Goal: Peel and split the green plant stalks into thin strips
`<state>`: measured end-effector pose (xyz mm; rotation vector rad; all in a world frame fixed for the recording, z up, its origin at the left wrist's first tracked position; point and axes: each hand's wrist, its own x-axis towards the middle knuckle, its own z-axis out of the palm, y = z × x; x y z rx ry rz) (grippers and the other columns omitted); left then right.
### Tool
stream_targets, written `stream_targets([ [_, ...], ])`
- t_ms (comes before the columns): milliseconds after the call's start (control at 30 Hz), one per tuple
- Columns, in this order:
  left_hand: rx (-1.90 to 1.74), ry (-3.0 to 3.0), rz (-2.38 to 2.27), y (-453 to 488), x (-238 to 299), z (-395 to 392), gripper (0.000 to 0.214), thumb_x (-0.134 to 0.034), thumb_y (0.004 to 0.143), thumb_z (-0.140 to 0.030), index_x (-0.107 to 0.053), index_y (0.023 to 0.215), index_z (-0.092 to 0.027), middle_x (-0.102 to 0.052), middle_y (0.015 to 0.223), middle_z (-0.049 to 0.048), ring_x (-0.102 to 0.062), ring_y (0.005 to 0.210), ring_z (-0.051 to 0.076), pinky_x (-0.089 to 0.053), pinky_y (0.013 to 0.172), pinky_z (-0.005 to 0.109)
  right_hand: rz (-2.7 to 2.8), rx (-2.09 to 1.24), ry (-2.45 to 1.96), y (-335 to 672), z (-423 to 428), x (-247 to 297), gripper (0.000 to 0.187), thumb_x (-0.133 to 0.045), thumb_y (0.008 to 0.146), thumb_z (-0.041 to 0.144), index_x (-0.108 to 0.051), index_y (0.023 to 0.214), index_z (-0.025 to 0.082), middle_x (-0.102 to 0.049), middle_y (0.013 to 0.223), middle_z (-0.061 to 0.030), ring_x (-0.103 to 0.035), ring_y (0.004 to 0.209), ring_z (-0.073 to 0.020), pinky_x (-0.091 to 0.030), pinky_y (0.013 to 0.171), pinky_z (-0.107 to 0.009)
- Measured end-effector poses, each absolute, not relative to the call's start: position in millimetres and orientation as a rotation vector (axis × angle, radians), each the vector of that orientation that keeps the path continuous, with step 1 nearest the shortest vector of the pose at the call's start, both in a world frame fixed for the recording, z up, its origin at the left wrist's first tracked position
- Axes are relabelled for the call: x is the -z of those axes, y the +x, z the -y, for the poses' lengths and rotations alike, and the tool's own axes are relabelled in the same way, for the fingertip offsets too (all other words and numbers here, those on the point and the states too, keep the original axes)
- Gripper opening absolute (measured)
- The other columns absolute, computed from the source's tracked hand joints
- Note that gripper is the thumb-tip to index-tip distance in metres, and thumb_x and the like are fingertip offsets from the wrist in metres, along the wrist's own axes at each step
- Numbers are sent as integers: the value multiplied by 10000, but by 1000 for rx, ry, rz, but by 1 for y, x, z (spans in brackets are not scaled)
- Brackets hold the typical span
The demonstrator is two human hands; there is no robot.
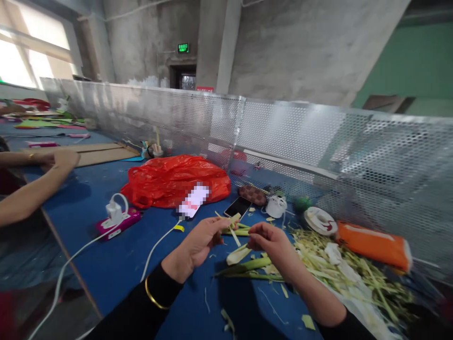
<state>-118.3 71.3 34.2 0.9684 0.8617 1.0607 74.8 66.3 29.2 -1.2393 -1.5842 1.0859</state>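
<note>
My left hand (201,243) pinches a pale yellow-green plant strip (234,220) between thumb and fingers; a thin piece of it hangs down. Close by on the right, my right hand (274,243) has its fingertips drawn together, and anything between them is too small to make out. Below and between the hands, a broad pale stalk piece (238,255) and long green stalks (244,267) lie on the blue table (184,302). Small scraps and thin fibres are scattered around them. A gold bangle circles my left wrist.
Behind the hands lie a red plastic bag (177,179), a lit phone (194,202) on a cable and a dark phone (238,208). A pink power strip (118,223) sits left. Plant shreds (354,269) and an orange packet (373,243) lie right. Another person's arms (38,189) reach in.
</note>
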Motion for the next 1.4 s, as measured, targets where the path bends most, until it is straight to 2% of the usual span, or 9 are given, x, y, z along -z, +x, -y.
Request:
stream_targets([
  [167, -827, 937, -791, -77, -38, -61, 205, -749, 642, -263, -716, 805, -143, -685, 836, 32, -550, 656, 100, -424, 566, 198, 1418, -1178, -1223, 106, -44, -43, 257, -649, 701, 392, -606, 818, 167, -670, 632, 1, -634, 549, -138, -504, 564, -265],
  [333, -730, 990, -832, -53, -30, -56, 199, -726, 669, -293, -663, 767, -133, -695, 760, 60, -599, 632, 124, -385, 471, 187, 1345, -1211, -1209, 121, -42, -37, 243, -649, 708, 360, -611, 853, 169, -661, 611, 20, -606, 508, -110, -483, 521, -229],
  [500, -801, 1004, -909, -54, -18, -58, 214, -703, 707, -332, -620, 778, -148, -692, 737, 43, -587, 577, 104, -327, 426, 169, 1436, -1190, -1239, 129, -50, -23, 190, -680, 669, 291, -665, 812, 167, -659, 582, 14, -611, 498, -132, -493, 524, -256],
  [600, -775, 941, -896, -57, -17, -59, 193, -693, 718, -312, -615, 773, -145, -666, 714, 18, -547, 541, 75, -290, 415, 154, 1546, -1113, -1288, 131, -50, -21, 95, -650, 684, 246, -681, 741, 175, -628, 561, 19, -604, 497, -136, -479, 517, -253],
  [800, -698, 797, -909, -57, -17, -57, 164, -709, 679, -254, -646, 768, -131, -651, 747, 24, -518, 508, 60, -259, 399, 162, 1634, -932, -1324, 134, -50, -18, 108, -562, 766, 231, -599, 672, 195, -570, 571, 30, -577, 520, -131, -445, 513, -232],
  [967, -729, 698, -897, -54, -15, -56, 135, -702, 687, -212, -659, 785, -130, -638, 723, 11, -533, 522, 60, -309, 425, 156, 1672, -774, -1391, 133, -49, -16, 129, -546, 785, 228, -580, 662, 212, -530, 535, 36, -501, 500, -131, -370, 488, -233],
  [1167, -658, 740, -864, -53, -14, -53, 227, -723, 672, -269, -632, 834, -139, -677, 763, 13, -603, 556, 91, -372, 459, 173, 1638, -957, -1326, 125, -45, -18, 109, -524, 776, 238, -539, 670, 218, -555, 601, 23, -557, 538, -143, -401, 517, -237],
  [1300, -654, 828, -864, -54, -13, -53, 227, -704, 691, -287, -595, 824, -139, -703, 769, 46, -628, 580, 111, -394, 472, 175, 1691, -857, -1355, 126, -46, -16, 119, -522, 787, 248, -561, 681, 212, -523, 581, 31, -492, 532, -135, -380, 506, -241],
  [1400, -756, 828, -899, -54, -11, -54, 208, -701, 706, -287, -588, 801, -141, -692, 712, 31, -614, 565, 102, -445, 530, 188, 1723, -808, -1363, 127, -47, -14, 111, -525, 797, 252, -579, 710, 208, -523, 582, 29, -485, 537, -136, -377, 510, -246],
])
